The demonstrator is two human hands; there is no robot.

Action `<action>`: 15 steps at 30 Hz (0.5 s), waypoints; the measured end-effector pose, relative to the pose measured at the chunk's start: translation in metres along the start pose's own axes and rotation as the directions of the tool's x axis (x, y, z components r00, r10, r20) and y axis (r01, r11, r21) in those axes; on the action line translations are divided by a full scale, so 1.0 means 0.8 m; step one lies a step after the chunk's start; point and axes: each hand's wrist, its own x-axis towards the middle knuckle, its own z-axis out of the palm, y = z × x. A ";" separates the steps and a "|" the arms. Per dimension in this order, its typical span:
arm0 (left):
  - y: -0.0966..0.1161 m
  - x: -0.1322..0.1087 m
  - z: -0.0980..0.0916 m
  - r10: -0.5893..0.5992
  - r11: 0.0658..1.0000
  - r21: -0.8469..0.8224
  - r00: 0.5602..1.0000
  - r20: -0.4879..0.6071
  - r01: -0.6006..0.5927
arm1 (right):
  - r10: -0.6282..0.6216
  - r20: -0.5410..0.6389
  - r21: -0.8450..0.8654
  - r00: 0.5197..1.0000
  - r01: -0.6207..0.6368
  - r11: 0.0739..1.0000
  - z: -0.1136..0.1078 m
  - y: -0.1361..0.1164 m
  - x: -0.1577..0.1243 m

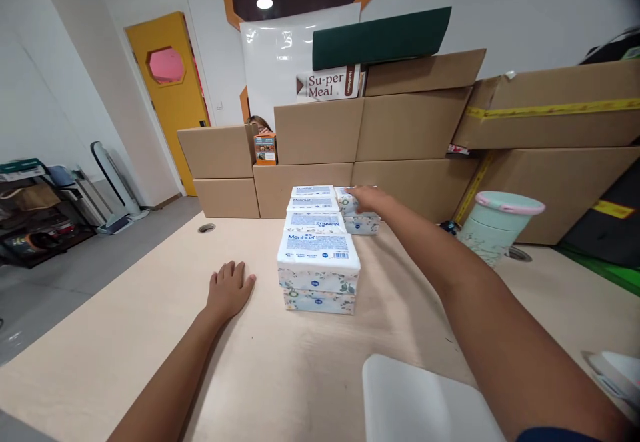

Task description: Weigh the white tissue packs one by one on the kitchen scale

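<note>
Where the right grip reaches, a tissue pack (stacked) lies beneath.

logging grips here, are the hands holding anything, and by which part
Left hand: nothing, resting on the table. Right hand: on top of the rear-right upper tissue pack; whether it grips cannot be told.

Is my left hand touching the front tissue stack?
Apart: the head view shows a strip of tabletop between the left hand and the front tissue stack.

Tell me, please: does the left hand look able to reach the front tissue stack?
Probably yes: the left hand rests flat on the table, left of the front tissue stack, and nothing visible stands between them.
</note>
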 end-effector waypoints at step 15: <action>-0.005 0.002 0.006 0.024 0.999 -0.041 0.999 -0.036 -0.025 | 0.011 0.015 0.022 1.000 -0.011 1.000 0.000 0.003 0.000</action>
